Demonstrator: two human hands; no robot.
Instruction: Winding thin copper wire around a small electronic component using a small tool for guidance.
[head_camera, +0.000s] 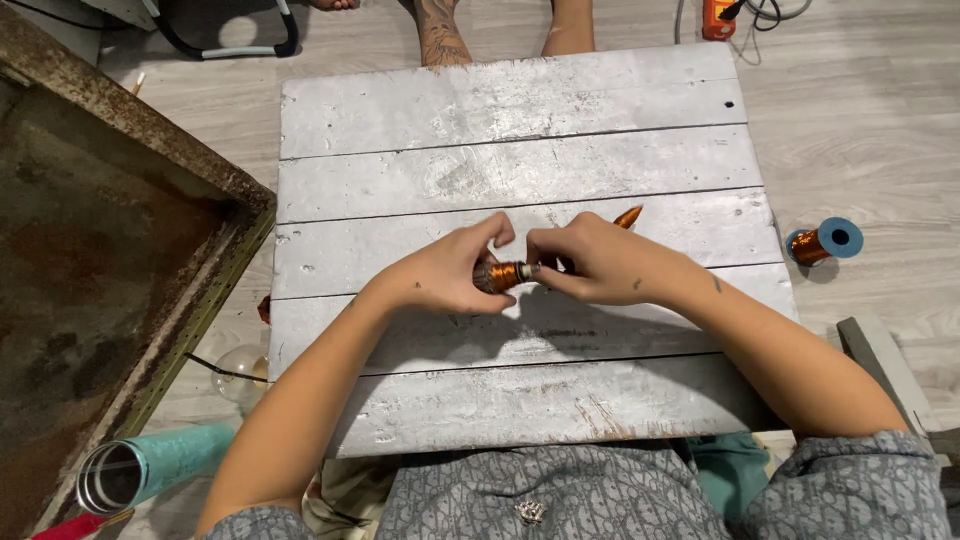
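Sitting nearest the camera is the person's lap in a grey patterned garment (600, 495), pressed against the near edge of a low table of silver-painted wooden planks (520, 400). To the near left, on the floor, lies a teal roll with a shiny metal end (150, 468), with a clear glass bulb (240, 372) just beyond it beside the table's left edge.

Above the middle planks both hands meet. The left hand (445, 272) is curled shut around one end of a small cylindrical coil wound with copper-coloured wire (503, 275), and the right hand (595, 262) pinches the coil's other end between thumb and fingertips. The coil lies level between the two hands, held just over the table top. Behind the right hand a copper-coloured pointed tip (629, 216) sticks out; what it belongs to cannot be told.

To the left stands a large rusty metal tray with a perforated rim (150, 150). On the floor to the right, well apart from the hands, lies a spool of copper wire with blue flanges (824, 241). Farthest off, past the table's far edge, another person's bare legs (440, 30) show, and an orange device with cables (718, 18).
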